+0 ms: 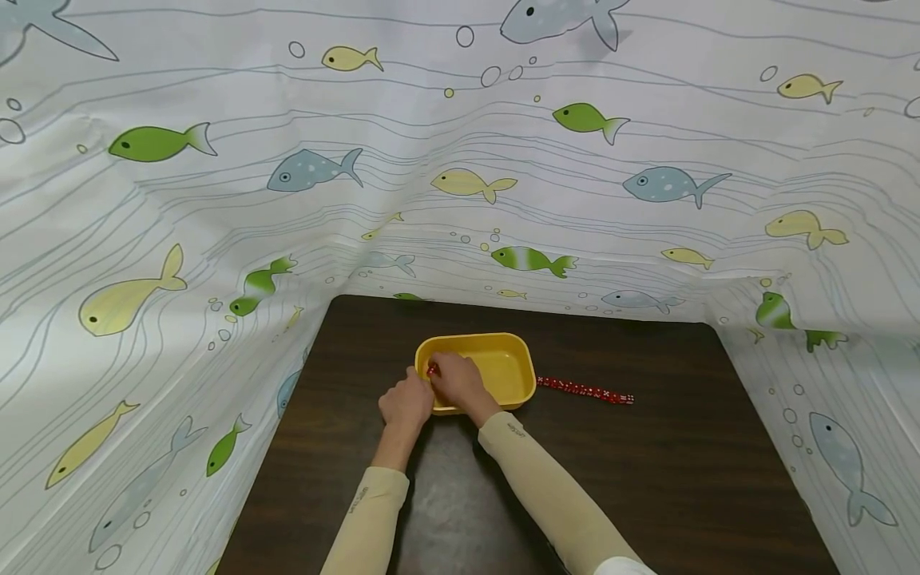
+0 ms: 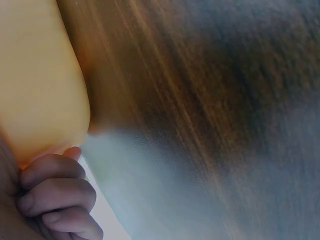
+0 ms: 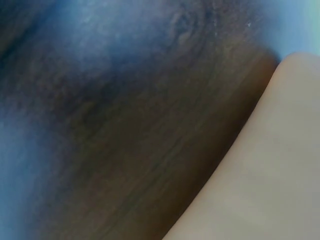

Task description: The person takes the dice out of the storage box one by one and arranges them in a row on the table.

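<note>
A yellow tray (image 1: 512, 363) with rounded corners sits on the dark wooden table. At its left front corner my left hand (image 1: 406, 402) grips the tray's rim; in the left wrist view its curled fingers (image 2: 60, 185) lie against the yellow wall. My right hand (image 1: 460, 379) reaches over the left part of the tray, fingers bent down inside. It pinches a small red die (image 1: 432, 370) at its fingertips, close to my left hand. Part of the tray floor is hidden beneath the right hand. No fingers show in the right wrist view.
Red dice with white pips stand in a row (image 1: 585, 390) that runs rightward from the tray's right side. A white fish-patterned sheet (image 1: 460, 231) rises behind the table and along both sides. The dark tabletop (image 1: 661, 471) extends around the tray.
</note>
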